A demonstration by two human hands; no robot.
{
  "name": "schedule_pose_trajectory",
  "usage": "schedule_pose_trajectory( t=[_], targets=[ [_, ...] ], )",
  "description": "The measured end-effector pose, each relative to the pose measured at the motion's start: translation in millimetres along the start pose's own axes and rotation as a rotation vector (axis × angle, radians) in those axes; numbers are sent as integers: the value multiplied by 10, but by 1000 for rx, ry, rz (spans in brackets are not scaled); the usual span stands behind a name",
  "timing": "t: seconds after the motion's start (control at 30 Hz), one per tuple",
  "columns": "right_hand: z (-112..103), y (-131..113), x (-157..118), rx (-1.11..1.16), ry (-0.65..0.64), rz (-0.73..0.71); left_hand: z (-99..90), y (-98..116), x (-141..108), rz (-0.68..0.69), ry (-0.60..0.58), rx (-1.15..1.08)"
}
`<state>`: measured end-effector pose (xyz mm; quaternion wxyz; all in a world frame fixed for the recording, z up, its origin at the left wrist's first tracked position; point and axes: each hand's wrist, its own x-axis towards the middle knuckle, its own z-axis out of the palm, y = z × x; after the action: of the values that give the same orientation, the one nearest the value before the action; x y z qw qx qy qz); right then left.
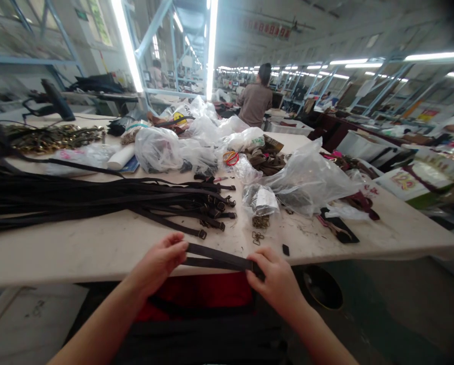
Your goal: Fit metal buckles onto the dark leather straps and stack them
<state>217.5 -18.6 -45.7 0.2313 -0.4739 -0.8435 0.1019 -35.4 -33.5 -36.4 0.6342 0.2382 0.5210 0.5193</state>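
Note:
A black strap (219, 254) stretches between my two hands over the table's front edge, two lengths of it running side by side. My left hand (169, 256) pinches it at the left. At the other end, the fingers of my right hand (270, 271) are closed around the strap, hiding that end. Beyond my left hand lies a thick bundle of long black straps (98, 197), with metal buckles (221, 203) at their right ends. Several loose metal rings (257, 238) and a small black piece (286, 249) rest just past my right hand.
Clear plastic bags (306, 177) crowd the middle of the pale table (98, 253). Orange-handled scissors (231, 158) lie among them. Brass-coloured hardware (40, 139) is heaped at the far left. A person (255, 99) stands beyond the table. A dark round bin (323, 288) sits below its front edge.

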Motion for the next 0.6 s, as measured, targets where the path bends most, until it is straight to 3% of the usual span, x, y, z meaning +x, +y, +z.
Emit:
schedule_pose_trajectory(
  t=[0.1,0.2,0.3,0.4,0.53,0.6],
  targets=[
    [-54,13,20,193,-23,36,-178,205,-63,106,94,-178],
    [-42,-102,49,292,-9,13,-13,112,-195,52,-112,-154],
    [-41,-238,78,290,33,-53,328,-74,-282,40,-396,239],
    [-65,-292,87,272,109,-76,568,-126,-269,139,-427,607],
    [-89,-282,82,277,57,-114,623,13,-229,185,-576,937],
    [-81,-284,93,390,5,-108,608,101,-241,220,-646,1011]
  ],
)
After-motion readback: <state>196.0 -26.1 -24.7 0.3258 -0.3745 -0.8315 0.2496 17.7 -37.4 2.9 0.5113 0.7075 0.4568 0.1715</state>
